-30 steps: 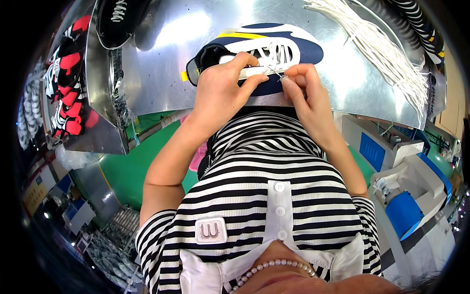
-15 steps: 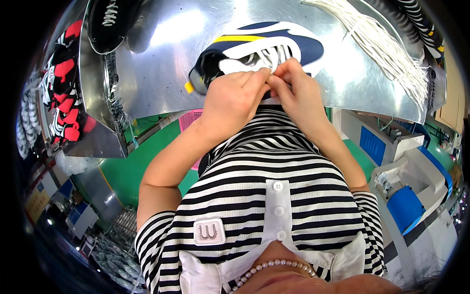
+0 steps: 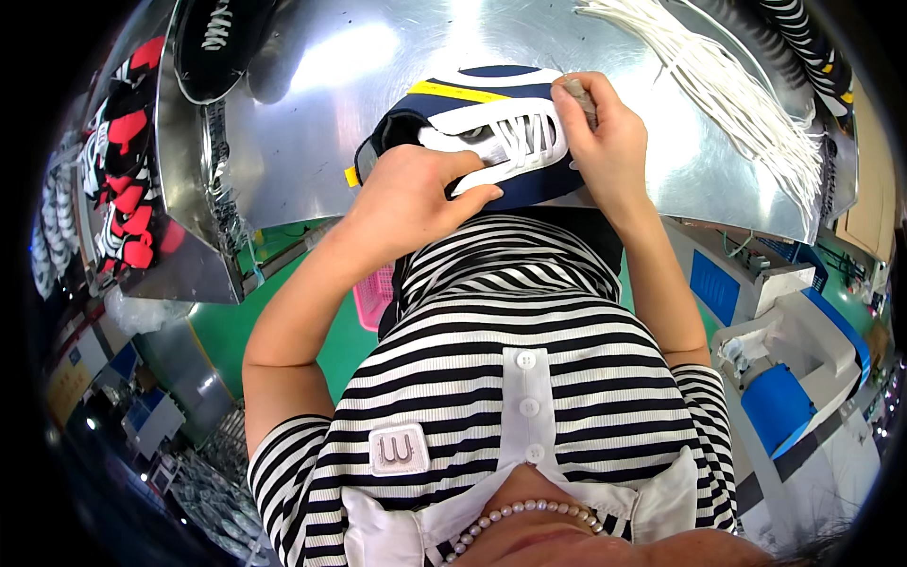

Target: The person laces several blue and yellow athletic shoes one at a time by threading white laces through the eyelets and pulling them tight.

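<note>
A navy, white and yellow sneaker (image 3: pixel 515 175) lies sideways near the front edge of the metal table, its toe to the right. White laces cross its tongue in several rows. My left hand (image 3: pixel 411 194) grips the near side by the opening, thumb outside and the other fingers partly hidden at the collar. Around the toe end, my right hand (image 3: pixel 609 137) is closed, thumb and forefinger near the far side. A small grey-brown piece (image 3: pixel 583 104) shows between those fingers; I cannot make out what it is. The toe tip is hidden behind this hand.
A bundle of white laces (image 3: pixel 727 99) spreads over the right of the metal table (image 3: pixel 312 142). One black laced shoe (image 3: pixel 215 47) stands at the far left. Red, black and white pieces (image 3: pixel 128 161) hang beyond the left edge. A pink basket (image 3: pixel 375 295) sits below.
My hands have come apart from the laces. The right has moved to the toe, the left down to the near side of the opening. The sneaker has turned slightly, toe nearer me.
</note>
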Demonstrator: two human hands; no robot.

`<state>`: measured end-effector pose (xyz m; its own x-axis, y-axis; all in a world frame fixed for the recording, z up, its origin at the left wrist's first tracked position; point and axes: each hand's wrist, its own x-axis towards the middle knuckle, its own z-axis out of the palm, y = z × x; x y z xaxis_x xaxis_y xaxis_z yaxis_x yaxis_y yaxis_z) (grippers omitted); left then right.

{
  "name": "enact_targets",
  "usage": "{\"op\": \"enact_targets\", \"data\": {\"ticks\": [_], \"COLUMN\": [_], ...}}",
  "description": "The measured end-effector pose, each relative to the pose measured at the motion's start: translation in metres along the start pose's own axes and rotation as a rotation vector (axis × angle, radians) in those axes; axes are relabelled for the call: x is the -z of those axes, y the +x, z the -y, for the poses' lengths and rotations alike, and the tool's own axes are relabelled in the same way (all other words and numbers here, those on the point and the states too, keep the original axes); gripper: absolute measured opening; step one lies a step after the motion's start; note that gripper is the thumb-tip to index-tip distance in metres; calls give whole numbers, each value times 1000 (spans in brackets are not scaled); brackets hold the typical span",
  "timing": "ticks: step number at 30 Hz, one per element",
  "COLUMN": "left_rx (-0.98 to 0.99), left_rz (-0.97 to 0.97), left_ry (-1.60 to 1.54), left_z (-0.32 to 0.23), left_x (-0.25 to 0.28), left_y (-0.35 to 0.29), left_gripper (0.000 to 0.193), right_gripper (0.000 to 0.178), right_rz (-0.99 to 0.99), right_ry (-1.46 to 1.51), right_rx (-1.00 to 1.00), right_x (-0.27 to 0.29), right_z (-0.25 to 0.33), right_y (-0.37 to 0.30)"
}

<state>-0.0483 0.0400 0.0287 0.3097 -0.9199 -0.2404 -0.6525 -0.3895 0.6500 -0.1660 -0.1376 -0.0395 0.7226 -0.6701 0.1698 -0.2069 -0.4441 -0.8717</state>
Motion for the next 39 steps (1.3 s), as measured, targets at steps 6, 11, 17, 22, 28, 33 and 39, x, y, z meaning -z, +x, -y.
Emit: {"op": "enact_targets", "data": {"ticks": [6, 11, 17, 22, 28, 33, 39], "left_rx": [75, 134, 43, -51, -127, -210, -307], "left_rz": [31, -250, -282, -299, -281, -311, -351], "left_ry": [-19, -167, 28, 94, 170, 243, 239], "left_z": [7, 16, 14, 16, 22, 26, 32], "left_x": [10, -5, -2, 0, 1, 3, 1], "left_y": [-7, 10, 22, 28, 39, 44, 50], "left_gripper": [35, 38, 29, 24, 21, 19, 15], "right_gripper": [16, 15, 19, 25, 26, 26, 24], "right_rz": [75, 343, 477, 512, 576, 572, 512], "right_ry": [57, 197, -63, -200, -220, -62, 50], "right_rx": [-88, 205, 364, 463, 410, 199, 98], "right_x": [0, 20, 28, 28, 30, 34, 37], "right_z": [4, 0, 1, 4, 6, 1, -8], "right_y": [-10, -11, -7, -4, 0, -3, -9]}}
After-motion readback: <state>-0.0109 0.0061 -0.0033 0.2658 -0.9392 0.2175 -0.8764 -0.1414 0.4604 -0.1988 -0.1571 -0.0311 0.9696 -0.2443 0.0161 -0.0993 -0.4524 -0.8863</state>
